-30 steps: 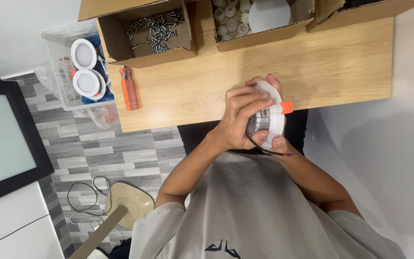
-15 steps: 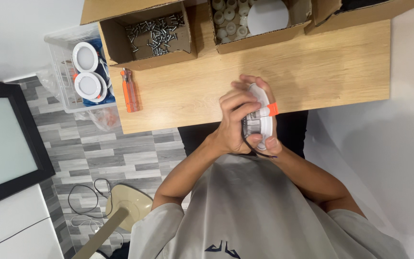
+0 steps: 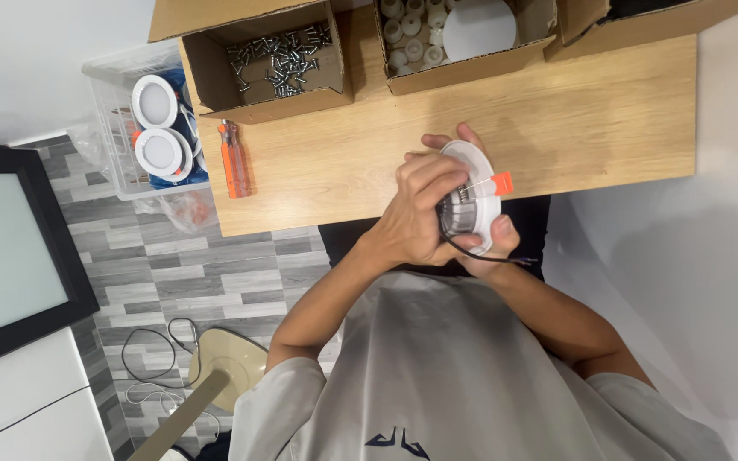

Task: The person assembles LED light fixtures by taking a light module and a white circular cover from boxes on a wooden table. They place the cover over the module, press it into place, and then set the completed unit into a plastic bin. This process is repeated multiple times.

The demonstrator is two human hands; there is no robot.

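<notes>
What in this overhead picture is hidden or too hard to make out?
- Round light fitting, head view: the left hand covers most of its grey body.
- Right hand: mostly hidden under the fitting.
- Third cardboard box: cut off by the top edge.
- Metal clips in the open box: too small to tell apart.

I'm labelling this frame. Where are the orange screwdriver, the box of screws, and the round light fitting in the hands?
orange screwdriver (image 3: 234, 160), head view, on its handle.
box of screws (image 3: 207, 68), head view, on its left cardboard wall.
round light fitting (image 3: 470, 205), head view, on its ribbed body.
</notes>
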